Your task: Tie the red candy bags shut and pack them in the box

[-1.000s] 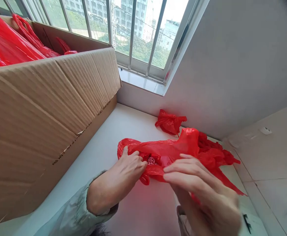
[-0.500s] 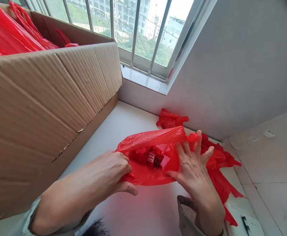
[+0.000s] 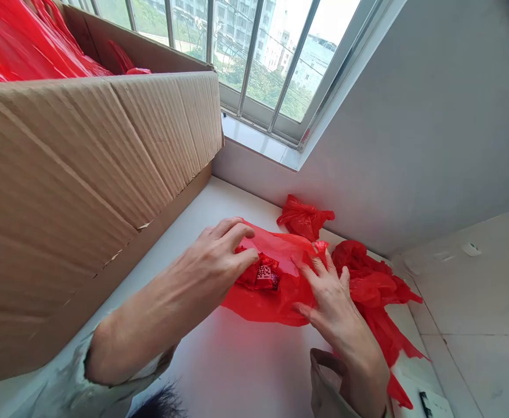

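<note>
A thin red plastic bag lies on the white tabletop with its mouth spread toward me. Inside it are small shiny red packets with pale printed lettering. Over the bag's left edge is my left hand, its fingers bent and the thumb held apart from them. I cannot see it gripping anything. On the right side of the bag rests my right hand, fingers spread and touching the plastic. The far fingertips of that hand are partly covered by red film.
A large cardboard box full of red plastic bags stands at the left. A knotted red bag sits by the wall, and loose red bags are heaped on the right. Behind is a barred window. A dark object lies lower right.
My left hand has let go of the bag's left rim and moved up and right over it. My right hand has shifted slightly left. The bag's raised far edge has sunk down.
</note>
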A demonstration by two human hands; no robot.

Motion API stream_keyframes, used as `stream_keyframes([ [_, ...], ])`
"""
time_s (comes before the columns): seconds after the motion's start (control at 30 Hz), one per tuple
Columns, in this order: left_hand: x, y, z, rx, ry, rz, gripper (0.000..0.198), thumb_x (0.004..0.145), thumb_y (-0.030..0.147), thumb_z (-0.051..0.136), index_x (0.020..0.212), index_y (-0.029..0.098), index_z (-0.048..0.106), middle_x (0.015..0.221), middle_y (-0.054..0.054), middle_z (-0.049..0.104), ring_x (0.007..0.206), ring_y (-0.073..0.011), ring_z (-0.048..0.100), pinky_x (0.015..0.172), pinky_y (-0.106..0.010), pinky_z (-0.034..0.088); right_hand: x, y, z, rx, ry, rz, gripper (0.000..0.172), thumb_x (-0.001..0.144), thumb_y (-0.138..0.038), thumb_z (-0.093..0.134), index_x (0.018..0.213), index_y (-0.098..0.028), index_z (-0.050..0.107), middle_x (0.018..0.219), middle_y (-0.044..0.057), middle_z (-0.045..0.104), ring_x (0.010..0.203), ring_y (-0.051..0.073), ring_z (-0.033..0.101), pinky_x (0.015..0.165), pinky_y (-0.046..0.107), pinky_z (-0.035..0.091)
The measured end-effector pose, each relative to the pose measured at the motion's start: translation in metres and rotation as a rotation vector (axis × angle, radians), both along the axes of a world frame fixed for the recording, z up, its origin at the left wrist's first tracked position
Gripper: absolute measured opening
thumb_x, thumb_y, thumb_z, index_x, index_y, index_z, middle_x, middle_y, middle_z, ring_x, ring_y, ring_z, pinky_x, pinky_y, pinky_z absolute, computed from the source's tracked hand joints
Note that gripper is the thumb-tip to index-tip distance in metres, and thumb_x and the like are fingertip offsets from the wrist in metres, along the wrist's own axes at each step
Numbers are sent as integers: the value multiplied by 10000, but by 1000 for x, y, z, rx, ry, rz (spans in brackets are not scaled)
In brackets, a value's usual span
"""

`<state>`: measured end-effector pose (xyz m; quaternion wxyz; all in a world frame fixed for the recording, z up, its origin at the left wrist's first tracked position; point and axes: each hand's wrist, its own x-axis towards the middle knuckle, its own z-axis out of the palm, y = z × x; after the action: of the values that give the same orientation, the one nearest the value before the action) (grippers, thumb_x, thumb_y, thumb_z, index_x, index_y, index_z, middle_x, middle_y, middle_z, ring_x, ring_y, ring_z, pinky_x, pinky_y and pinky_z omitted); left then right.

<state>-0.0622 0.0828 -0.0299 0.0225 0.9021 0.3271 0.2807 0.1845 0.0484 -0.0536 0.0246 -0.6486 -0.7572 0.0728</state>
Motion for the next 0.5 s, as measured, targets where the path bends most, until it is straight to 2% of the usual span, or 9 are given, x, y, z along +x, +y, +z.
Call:
stream_keyframes([
  [0.1,8,2,6,177,-46,42,356,899,-76,382,950,117,677,1279,-177,511,1261,-338,422,938,-491,521,-1,0,7,130,64,121,395,930,-174,526,1301,-292,594,1428,48,564,1501,370,235,1089,781,253],
  [0.2,10,-2,5,222,-80,32,356,891,-82,404,882,138,684,1340,-162,470,1338,-369,360,992,-538,496,1,0,7,366,130,196,261,973,-230,514,1188,-293,647,1300,43,663,1449,369,356,1057,765,323],
  [0.27,4,-6,-6,173,-36,91,381,876,-83,387,841,160,678,1430,-151,416,1432,-424,250,1035,-644,429,3,1,5,510,140,207,213,982,-241,515,1129,-286,662,1293,45,670,1432,370,386,1055,759,330],
  [0.33,-9,-11,-23,53,32,174,418,851,-76,362,905,184,685,1514,-142,371,1482,-434,191,1066,-690,379,5,3,1,594,119,201,185,977,-237,525,1088,-275,667,1301,50,663,1422,385,394,1047,767,332],
  [0.37,-18,-14,-31,-45,73,174,439,856,-52,367,1024,201,684,1549,-135,359,1486,-398,235,1097,-641,391,5,4,0,614,102,187,179,968,-230,537,1085,-264,668,1314,61,651,1415,399,398,1039,770,339],
  [0.43,-33,-18,-42,-158,58,169,519,872,-9,331,1221,228,632,1501,-114,468,1396,-310,445,1082,-510,474,5,5,-3,618,57,147,204,938,-210,576,1120,-236,665,1372,107,595,1406,439,388,1019,770,358],
  [0.5,-41,-20,-41,-246,6,210,559,883,32,310,1313,252,591,1391,-81,593,1270,-261,583,1038,-425,521,4,6,-5,599,16,101,315,898,-174,616,1210,-205,639,1434,170,509,1414,474,351,1005,765,374],
])
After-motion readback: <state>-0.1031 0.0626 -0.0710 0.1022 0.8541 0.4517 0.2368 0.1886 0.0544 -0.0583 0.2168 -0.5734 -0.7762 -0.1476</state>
